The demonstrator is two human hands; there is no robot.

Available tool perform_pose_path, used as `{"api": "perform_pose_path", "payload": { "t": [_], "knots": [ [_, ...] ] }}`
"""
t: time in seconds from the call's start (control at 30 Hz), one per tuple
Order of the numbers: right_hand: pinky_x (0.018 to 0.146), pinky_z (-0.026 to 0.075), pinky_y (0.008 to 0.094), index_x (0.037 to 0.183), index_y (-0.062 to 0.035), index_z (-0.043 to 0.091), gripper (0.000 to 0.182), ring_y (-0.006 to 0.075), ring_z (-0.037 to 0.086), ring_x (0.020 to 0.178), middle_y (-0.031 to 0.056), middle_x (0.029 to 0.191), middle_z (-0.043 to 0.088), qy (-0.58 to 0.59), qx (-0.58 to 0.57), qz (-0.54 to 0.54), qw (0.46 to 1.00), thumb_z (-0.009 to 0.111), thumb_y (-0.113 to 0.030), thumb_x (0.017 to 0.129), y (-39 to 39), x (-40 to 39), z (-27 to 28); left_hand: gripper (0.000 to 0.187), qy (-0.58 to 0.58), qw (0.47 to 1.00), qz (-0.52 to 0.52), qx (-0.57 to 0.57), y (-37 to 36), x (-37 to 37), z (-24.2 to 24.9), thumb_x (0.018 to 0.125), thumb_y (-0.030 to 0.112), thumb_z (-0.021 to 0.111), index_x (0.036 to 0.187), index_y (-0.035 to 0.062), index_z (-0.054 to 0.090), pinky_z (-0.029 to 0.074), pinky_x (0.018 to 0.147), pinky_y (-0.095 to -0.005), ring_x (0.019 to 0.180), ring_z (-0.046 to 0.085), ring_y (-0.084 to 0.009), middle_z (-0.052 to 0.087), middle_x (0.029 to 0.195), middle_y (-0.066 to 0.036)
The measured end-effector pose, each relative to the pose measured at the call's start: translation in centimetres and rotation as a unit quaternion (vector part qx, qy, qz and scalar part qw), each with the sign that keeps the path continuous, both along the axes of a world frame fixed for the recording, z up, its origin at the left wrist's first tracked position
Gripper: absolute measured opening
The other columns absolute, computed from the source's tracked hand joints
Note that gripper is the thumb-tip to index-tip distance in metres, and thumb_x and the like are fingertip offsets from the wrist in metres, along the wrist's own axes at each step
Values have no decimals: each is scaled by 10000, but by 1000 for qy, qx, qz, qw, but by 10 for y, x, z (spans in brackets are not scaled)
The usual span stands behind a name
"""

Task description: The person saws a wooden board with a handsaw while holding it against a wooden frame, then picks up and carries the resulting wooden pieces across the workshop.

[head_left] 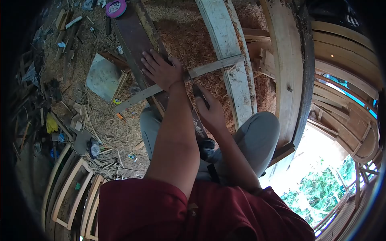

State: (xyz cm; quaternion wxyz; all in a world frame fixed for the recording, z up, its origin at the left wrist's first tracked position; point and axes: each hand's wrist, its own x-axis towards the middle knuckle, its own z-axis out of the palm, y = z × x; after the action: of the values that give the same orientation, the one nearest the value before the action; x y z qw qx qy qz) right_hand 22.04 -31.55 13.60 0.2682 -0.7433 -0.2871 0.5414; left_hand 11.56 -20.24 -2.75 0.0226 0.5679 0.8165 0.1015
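Observation:
My left hand (164, 73) lies flat, fingers stretched out, over a dark plank (130, 38) and a narrow pale wood strip (138, 97). The strip lies crosswise over the plank, its other end reaching a whitish board on the right. My right hand (210, 111) is closed around a dark, slim tool (197, 90) just beside the strip, near my left wrist. The tool's far end points up toward the strip; its exact kind I cannot make out.
A whitish board (219, 30) and long curved timbers (287, 68) stand on the right. A pink tape roll (116, 8) sits on the plank's far end. Sawdust, offcuts and a pale flat panel (103, 76) cover the ground at left. Wooden frames (72, 193) lean at lower left.

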Motion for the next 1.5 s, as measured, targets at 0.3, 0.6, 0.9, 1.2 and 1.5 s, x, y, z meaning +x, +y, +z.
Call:
{"api": "perform_pose_path", "payload": {
  "t": [0.3, 0.6, 0.9, 1.2, 1.5],
  "knots": [
    [1067, 519, 397, 1504, 12, 577, 504, 362, 691, 1258, 289, 1358, 691, -18, 14, 21, 1000, 562, -131, 1021, -17, 5, 7, 797, -2, 1000, 3, -10, 2, 2, 6, 888, 320, 591, 1624, 69, 417, 255, 1301, -589, 1597, 320, -383, 336, 1726, -185],
    [998, 557, 434, 1494, -40, 601, 503, 404, 744, 1150, 290, 1263, 733, -43, 58, 1, 997, 595, -151, 1003, -60, 1, 36, 800, 5, 1000, 0, -19, 1, 1, 7, 888, 329, 579, 1627, 73, 415, 258, 1310, -575, 1613, 301, -356, 305, 1744, -177],
    [1033, 546, 436, 1476, -40, 614, 494, 404, 696, 1251, 259, 1305, 721, -46, 56, 16, 997, 593, -174, 1001, -47, 3, 36, 808, 0, 1000, -1, -22, 2, 0, 6, 881, 316, 594, 1629, 69, 411, 255, 1307, -583, 1607, 312, -370, 322, 1735, -185],
    [1078, 514, 411, 1494, -24, 603, 496, 303, 691, 1266, 255, 1369, 695, -52, -5, 49, 997, 578, -59, 1000, -3, -2, 8, 744, -7, 1000, -4, -16, 1, 1, 12, 920, 275, 560, 1626, 88, 415, 248, 1302, -590, 1609, 302, -373, 333, 1731, -174],
    [1082, 527, 435, 1532, -49, 562, 570, 389, 683, 1291, 270, 1353, 703, -58, 2, 23, 998, 616, -100, 967, -22, -9, 18, 784, 4, 999, 5, -37, 1, 2, 10, 913, 273, 561, 1652, 81, 381, 254, 1306, -580, 1619, 290, -358, 304, 1750, -163]
  ]
}}
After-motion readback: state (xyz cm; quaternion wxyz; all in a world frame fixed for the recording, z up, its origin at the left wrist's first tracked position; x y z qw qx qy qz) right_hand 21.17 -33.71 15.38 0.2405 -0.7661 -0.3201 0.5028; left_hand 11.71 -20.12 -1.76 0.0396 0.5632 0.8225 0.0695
